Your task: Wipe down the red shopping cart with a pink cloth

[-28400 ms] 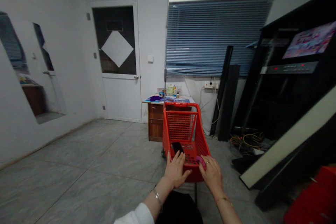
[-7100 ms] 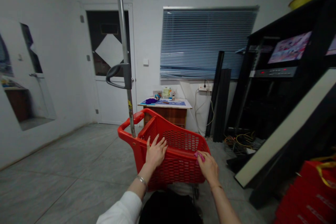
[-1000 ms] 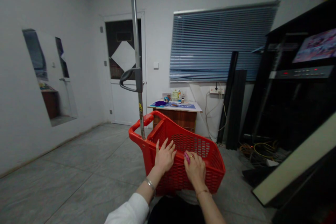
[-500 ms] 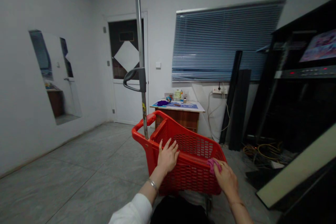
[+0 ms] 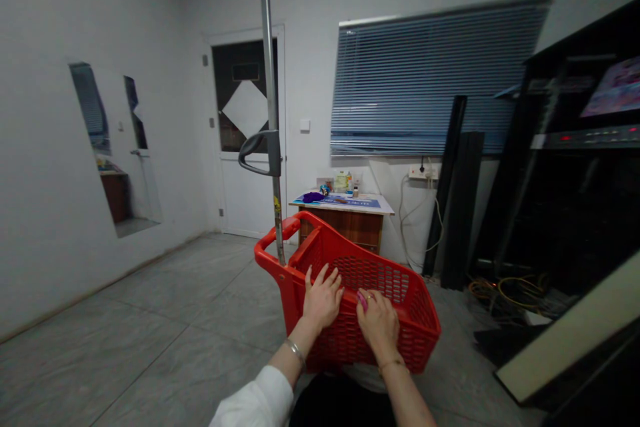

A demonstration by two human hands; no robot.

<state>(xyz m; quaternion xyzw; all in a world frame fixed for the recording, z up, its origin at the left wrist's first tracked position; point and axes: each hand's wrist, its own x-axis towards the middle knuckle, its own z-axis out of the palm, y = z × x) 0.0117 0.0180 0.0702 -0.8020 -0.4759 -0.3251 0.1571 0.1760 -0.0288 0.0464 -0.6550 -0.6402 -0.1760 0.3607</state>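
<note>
A red plastic shopping cart (image 5: 420, 330) with slotted basket walls stands in front of me, its handle toward the left. My left hand (image 5: 323, 297) lies on the near rim of the basket, fingers spread over the edge. Close to its right, my right hand (image 5: 380, 320) presses a pink cloth (image 5: 363, 301) against the same rim, with most of the cloth hidden under the fingers. A metal pole (image 5: 271, 80) with a grey loop handle (image 5: 261, 153) rises at the cart's handle end.
Behind the cart, a small wooden desk (image 5: 340, 235) holds a purple cloth (image 5: 313, 197) and several bottles and boxes. To the right are dark upright panels (image 5: 463, 207), tangled cables (image 5: 523, 290) and a leaning pale board (image 5: 565, 333). A white door (image 5: 245, 203) stands at the back.
My right hand has slid left along the rim with the pink cloth, from near the cart's front end to beside my left hand. The left hand stays on the rim.
</note>
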